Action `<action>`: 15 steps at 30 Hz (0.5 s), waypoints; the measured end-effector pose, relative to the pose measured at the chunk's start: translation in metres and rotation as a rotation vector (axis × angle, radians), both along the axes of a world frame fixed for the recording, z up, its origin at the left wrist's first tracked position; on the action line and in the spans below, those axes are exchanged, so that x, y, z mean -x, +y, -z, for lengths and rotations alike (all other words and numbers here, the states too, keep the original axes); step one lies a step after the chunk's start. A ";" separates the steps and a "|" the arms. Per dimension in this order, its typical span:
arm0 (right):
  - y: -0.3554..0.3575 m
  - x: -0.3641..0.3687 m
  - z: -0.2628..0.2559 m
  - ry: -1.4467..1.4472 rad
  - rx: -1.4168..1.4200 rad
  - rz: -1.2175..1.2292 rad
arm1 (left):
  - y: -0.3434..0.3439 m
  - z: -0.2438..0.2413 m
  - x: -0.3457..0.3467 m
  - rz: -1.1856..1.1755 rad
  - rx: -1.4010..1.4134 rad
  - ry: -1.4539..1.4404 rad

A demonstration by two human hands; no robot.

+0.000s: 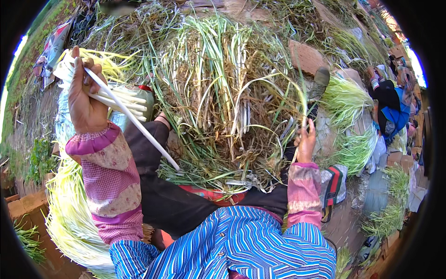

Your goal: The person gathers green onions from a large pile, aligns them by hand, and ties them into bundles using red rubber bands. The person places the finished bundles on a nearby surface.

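My left hand [87,96], raised at the left, pinches a long, clean white stalk [136,123] that slants down toward my lap. It looks like a blanched leek or garlic shoot. Right behind the palm is a bunch of similar white stalks [130,103] with pale yellow leaves [108,61]; whether the hand also grips this bunch is unclear. My right hand [305,141] closes on a stripped leafy sheath [302,99], its green and yellow blades arching upward. Between my legs lies a heap of soiled, unpeeled stalks [216,87] with brown dried leaves.
Pale trimmed stalks [76,209] are piled along my left side. Green bundles [348,90] lie to the right, near a brick [306,57]. A striped bag [334,185] stands by my right elbow. Another person [393,101] sits farther right.
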State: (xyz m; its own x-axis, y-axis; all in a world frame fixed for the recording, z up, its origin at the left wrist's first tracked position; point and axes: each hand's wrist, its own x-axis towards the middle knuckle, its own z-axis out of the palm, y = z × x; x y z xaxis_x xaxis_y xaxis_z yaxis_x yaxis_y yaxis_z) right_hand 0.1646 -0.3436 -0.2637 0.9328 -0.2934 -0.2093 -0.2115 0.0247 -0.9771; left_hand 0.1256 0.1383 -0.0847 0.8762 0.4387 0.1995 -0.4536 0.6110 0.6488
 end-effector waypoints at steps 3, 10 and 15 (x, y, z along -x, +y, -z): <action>0.020 0.019 -0.023 -0.171 -0.317 0.153 | -0.006 -0.004 -0.007 0.035 -0.016 -0.043; 0.129 0.116 0.070 -0.345 0.601 -1.054 | -0.037 -0.014 -0.028 0.013 -0.093 -0.064; 0.132 0.154 0.071 -0.214 0.623 -1.867 | -0.048 -0.014 -0.025 -0.001 -0.142 0.000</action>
